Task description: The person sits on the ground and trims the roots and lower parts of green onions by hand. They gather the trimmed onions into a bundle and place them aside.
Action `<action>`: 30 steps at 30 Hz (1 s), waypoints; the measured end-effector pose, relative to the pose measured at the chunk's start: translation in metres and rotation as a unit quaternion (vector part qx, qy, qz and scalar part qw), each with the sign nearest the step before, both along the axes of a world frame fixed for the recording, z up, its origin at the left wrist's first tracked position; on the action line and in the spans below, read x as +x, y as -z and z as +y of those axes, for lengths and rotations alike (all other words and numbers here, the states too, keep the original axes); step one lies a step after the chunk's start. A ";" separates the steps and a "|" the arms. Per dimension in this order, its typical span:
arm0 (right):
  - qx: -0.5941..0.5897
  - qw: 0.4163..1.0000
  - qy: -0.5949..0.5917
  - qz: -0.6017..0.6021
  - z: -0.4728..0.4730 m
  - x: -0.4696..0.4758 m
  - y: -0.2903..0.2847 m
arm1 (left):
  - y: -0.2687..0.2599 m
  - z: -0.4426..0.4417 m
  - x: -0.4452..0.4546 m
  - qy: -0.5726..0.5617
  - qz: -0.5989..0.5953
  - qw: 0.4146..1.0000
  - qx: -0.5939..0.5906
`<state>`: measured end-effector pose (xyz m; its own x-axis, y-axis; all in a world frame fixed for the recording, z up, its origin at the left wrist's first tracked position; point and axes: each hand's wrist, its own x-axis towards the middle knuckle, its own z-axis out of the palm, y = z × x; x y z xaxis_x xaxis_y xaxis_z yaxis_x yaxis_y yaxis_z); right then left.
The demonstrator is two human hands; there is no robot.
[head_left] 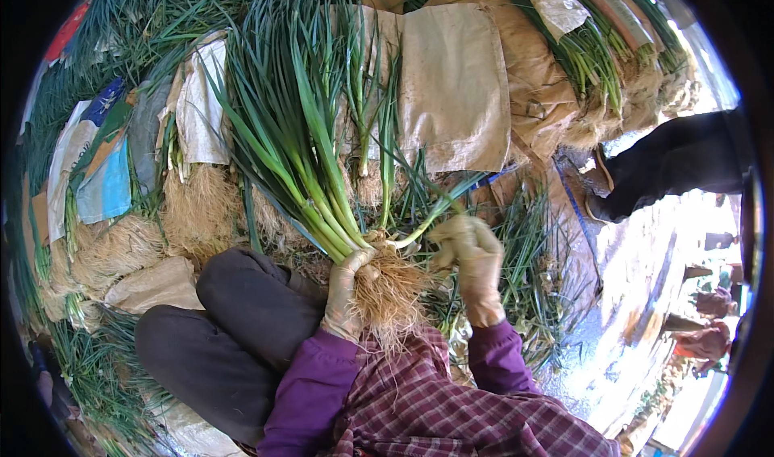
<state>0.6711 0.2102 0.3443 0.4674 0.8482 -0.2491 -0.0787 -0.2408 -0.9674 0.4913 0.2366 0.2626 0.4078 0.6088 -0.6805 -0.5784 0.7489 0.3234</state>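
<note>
A bunch of green leafy plants with pale stems (329, 209), like leeks or large green onions, fans upward from my left hand (347, 293), which is closed round the stem bases. Its tangled brown roots (393, 293) hang over my checked garment. To the right of the roots my right hand (471, 257) is raised, blurred, its fingers bent. A single stem (426, 221) bends out of the bunch towards that hand; whether the fingers touch it or a leaf cannot be told. Both hands look gloved.
Rooted bundles wrapped in sacking (202, 112) lie to the left and upper right (595, 76). A tan sack piece (453, 88) lies ahead. Loose green leaves (520, 263) are heaped at the right. A person's dark-clothed leg (671, 154) stands at the right; other people are farther off.
</note>
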 end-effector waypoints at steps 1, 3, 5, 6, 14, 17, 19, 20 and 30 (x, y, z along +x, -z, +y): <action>0.018 0.998 0.054 -0.015 -0.007 0.009 0.000 | -0.002 0.000 -0.002 -0.013 0.003 1.000 0.017; 0.010 0.997 0.070 0.020 -0.040 0.051 0.041 | -0.011 0.001 0.001 -0.030 -0.002 0.998 0.053; -0.219 0.936 -0.146 -0.233 -0.083 0.092 0.110 | -0.020 -0.001 0.004 -0.039 -0.054 0.997 0.049; -0.268 0.781 -0.349 -0.443 -0.108 0.098 0.141 | -0.025 0.000 0.009 -0.055 -0.084 0.994 0.046; -0.056 0.960 -0.237 -0.141 0.010 0.012 0.045 | -0.028 0.002 0.003 -0.060 -0.119 0.990 0.040; -0.131 0.902 -0.409 -0.050 0.047 0.025 0.077 | -0.034 0.001 0.005 -0.046 -0.106 0.993 0.037; -0.230 0.879 -0.418 -0.011 0.059 0.020 0.062 | -0.026 -0.001 0.002 -0.047 -0.077 0.995 0.038; -0.198 0.907 -0.371 -0.010 0.056 0.015 0.059 | -0.024 -0.002 0.002 -0.043 -0.060 0.997 0.033; -0.041 0.929 -0.315 0.190 0.027 0.028 0.028 | -0.041 -0.001 0.004 -0.072 -0.133 0.989 -0.003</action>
